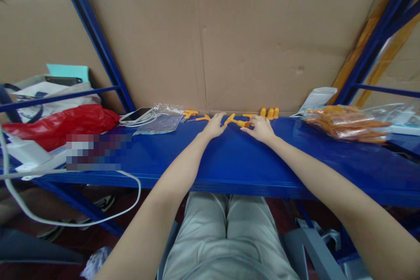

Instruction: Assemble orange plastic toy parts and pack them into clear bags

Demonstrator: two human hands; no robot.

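Observation:
On the blue shelf top, several small orange plastic pieces lie in a row along the cardboard. My left hand (215, 127) rests with its fingers stretched out, close to a T-shaped orange piece (230, 119). My right hand (262, 129) has its thumb and forefinger around another orange piece (242, 124), whose exact kind is too small to make out. Left of my left hand are an orange piece with a thin dark chain or coil (203, 118) and a further orange T-shaped piece (190, 113). Behind my right hand stand short orange pieces (271, 113) side by side.
Clear bags of orange parts (348, 123) lie at right. At left are a phone (139, 114) with a white cable, a flat plastic packet (159, 124), a red bag (65, 124) and a white power strip. A cable (139, 188) hangs over the front edge. Blue posts flank the cardboard (246, 43).

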